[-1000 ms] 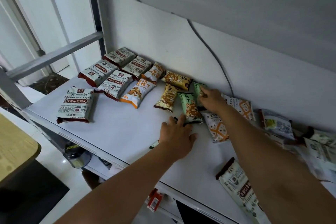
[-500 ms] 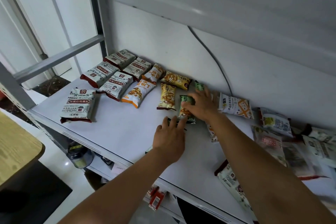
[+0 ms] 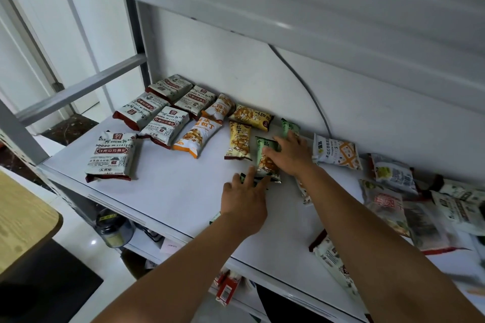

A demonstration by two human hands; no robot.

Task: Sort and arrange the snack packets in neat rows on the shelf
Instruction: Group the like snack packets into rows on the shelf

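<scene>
On the white shelf (image 3: 170,191), white-and-red packets (image 3: 162,126) lie in two rows at the back left, and one more of them (image 3: 112,155) lies alone near the front. Right of them are two orange packets (image 3: 199,136) and two yellow packets (image 3: 238,141). My right hand (image 3: 291,155) rests with its fingers laid over a green packet (image 3: 265,162) beside the yellow ones. Another green packet (image 3: 288,127) lies behind that hand, by the wall. My left hand (image 3: 244,196) presses its straight fingers on a dark green packet (image 3: 248,178), mostly hidden under it.
A loose heap of mixed packets (image 3: 393,191) covers the shelf's right side, and a white packet with an orange cross (image 3: 336,151) lies by the wall. The upper shelf (image 3: 315,8) hangs low overhead. A cable (image 3: 309,94) runs down the wall. A wooden table (image 3: 21,217) stands at the left.
My right hand came forward from the back green packet onto the front one, which now lies closer to the yellow packets. My left hand slid slightly forward and left.
</scene>
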